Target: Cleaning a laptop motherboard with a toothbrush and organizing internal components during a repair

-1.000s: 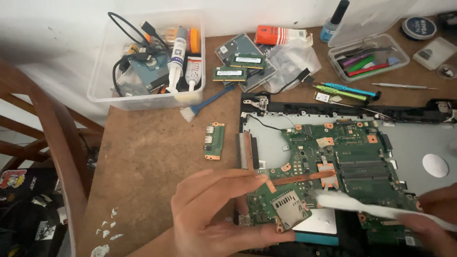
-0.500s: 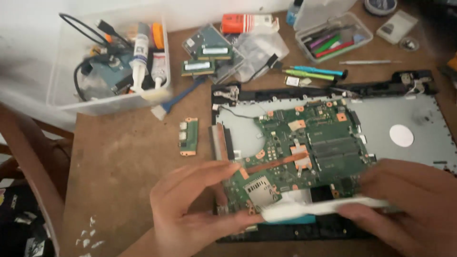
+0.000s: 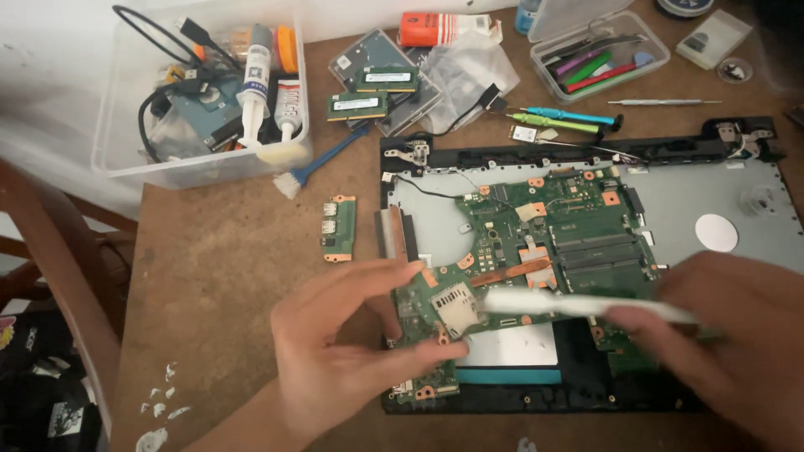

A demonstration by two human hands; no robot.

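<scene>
The green motherboard (image 3: 544, 243) lies in the open laptop base (image 3: 754, 226). The left hand (image 3: 352, 351) pinches its near-left corner; the right hand (image 3: 737, 343), now lower and nearer, grasps a white brush (image 3: 578, 305) laid across it, suggesting sweeping strokes continue.

Left hand (image 3: 335, 360) fingers spread, pinching, right hand (image 3: 737, 343) fingers curled in a grip
</scene>
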